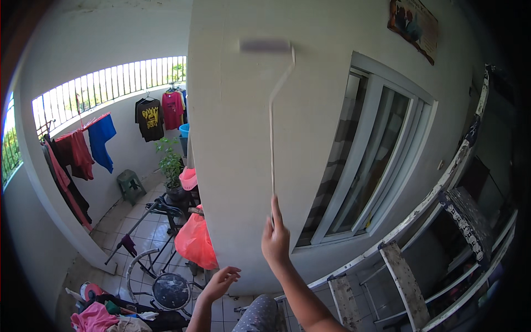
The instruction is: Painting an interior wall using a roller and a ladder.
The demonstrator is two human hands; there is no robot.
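My right hand [275,239] is raised and closed round the lower end of a long-handled paint roller [272,146]. The dark roller head, blurred by motion, lies across the upper part of the pale wall [238,138], its bent frame joining it at the right end. Lower and to the left, my left hand [222,282] hangs in the air near a red plastic bag [196,240]. It holds nothing, and its fingers are loosely bent and apart.
A paint-spattered ladder [404,279] stands at the right, below a sliding window [368,160]. Left of the wall are a round stool [171,291], a potted plant [170,163], hanging shirts [149,119] and a pile of cloths [97,318]. A plaque [414,27] hangs at upper right.
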